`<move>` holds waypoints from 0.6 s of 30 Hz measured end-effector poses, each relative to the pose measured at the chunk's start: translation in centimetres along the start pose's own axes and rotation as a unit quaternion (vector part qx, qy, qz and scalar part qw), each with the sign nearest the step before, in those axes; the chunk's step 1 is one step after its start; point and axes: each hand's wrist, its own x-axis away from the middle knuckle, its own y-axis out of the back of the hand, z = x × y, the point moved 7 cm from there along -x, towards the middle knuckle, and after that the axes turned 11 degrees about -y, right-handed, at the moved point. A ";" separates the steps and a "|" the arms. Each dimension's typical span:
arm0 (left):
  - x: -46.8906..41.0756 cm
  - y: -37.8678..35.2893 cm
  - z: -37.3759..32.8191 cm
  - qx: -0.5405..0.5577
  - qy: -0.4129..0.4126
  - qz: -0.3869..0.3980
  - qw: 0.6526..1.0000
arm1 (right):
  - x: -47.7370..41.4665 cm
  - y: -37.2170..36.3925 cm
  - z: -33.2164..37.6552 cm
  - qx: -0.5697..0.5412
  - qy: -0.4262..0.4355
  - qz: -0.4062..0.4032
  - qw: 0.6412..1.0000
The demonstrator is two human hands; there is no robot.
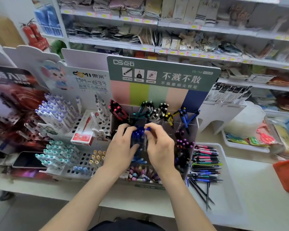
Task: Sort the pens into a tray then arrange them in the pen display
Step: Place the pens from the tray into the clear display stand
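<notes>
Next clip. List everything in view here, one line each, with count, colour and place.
Pen display: one, clear with green header, centre.
Blue pens: a bunch, blue, display's middle compartment.
Tray: one, white, right of display.
Loose pens: many, mixed colours, lying in tray.
Peg stand: one, white, left, holding lilac and teal pens.
Red box: one, on peg stand.
Phone: one, dark, far left.
Fire extinguishers: two, red, upper left.
Left hand: holds blue pens.
Right hand: pinches one blue pen.
</notes>
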 end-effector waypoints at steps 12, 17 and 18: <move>-1.9 1.0 0.3 0.036 -0.020 -0.031 0.999 | -2.2 -0.5 -0.8 0.223 0.041 0.018 0.974; -0.8 1.3 -0.1 0.051 -0.026 -0.080 0.995 | -1.2 -1.6 -1.1 0.303 0.098 0.027 0.948; -0.7 1.4 0.0 0.053 -0.023 -0.086 0.995 | -0.8 -1.7 -1.2 0.290 0.100 0.028 0.951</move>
